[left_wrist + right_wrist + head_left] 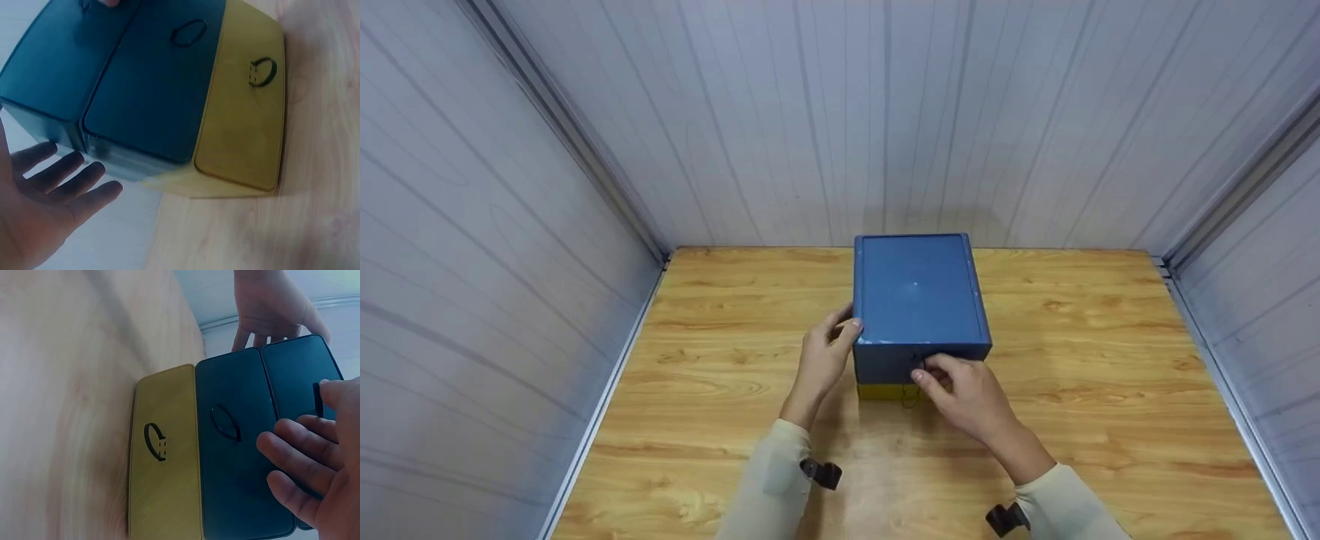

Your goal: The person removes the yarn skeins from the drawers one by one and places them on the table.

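A small chest of drawers point(915, 289) stands on the wooden surface, with a blue top. Its front has two blue drawers, one of them the middle drawer point(157, 84), above a yellow drawer point(242, 124). Each bears a dark loop pull. My right hand point(967, 397) pinches the top drawer's pull point(318, 399) between thumb and index finger, its other fingers extended in front of the blue drawers. Along the chest's left side lies my left hand point(821, 360), thumb at the top edge and fingers outstretched. The drawer fronts look level with each other.
Behind the chest rises a pale streaked panel point(780, 135). Similar panels stand at left point(472, 262) and right point(1267, 300), with metal strips along their bases. The wood-grain tabletop point(720, 330) extends on both sides of the chest.
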A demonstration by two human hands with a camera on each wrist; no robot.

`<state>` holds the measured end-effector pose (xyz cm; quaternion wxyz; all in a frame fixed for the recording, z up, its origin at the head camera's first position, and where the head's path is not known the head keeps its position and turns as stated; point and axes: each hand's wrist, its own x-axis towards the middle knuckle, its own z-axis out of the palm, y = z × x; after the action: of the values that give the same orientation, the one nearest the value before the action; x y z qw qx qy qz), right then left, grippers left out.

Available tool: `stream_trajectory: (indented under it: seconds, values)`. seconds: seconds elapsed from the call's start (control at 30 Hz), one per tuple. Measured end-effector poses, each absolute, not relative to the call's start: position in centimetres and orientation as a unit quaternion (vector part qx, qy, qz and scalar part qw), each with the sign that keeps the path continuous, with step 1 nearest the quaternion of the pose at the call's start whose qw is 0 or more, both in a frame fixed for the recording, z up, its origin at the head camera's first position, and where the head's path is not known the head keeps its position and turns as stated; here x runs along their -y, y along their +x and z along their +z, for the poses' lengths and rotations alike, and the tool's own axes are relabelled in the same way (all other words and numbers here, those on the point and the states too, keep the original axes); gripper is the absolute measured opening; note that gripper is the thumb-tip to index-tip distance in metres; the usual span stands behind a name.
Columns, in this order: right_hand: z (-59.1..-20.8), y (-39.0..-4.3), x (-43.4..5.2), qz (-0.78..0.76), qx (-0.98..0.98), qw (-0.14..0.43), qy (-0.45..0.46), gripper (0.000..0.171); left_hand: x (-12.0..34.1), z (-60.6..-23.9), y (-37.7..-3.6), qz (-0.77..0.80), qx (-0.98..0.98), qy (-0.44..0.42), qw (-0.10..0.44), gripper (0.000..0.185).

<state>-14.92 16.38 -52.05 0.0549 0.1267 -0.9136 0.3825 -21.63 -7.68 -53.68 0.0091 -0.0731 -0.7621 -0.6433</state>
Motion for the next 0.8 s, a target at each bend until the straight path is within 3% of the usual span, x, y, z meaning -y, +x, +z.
stream_trajectory:
  seconds: [0.3, 0.8]
  values:
    - [-52.1, -14.7, -16.2, 0.384, 0.912, 0.046, 0.138, 0.014, 7.2, -53.0, -21.6, -0.676, 0.737, -0.023, -0.004, 0.051]
    - [-51.7, -12.7, -16.5, 0.388, 0.908, 0.029, 0.154, 0.009, 7.5, -53.2, -21.4, -0.656, 0.753, -0.048, -0.003, 0.048]
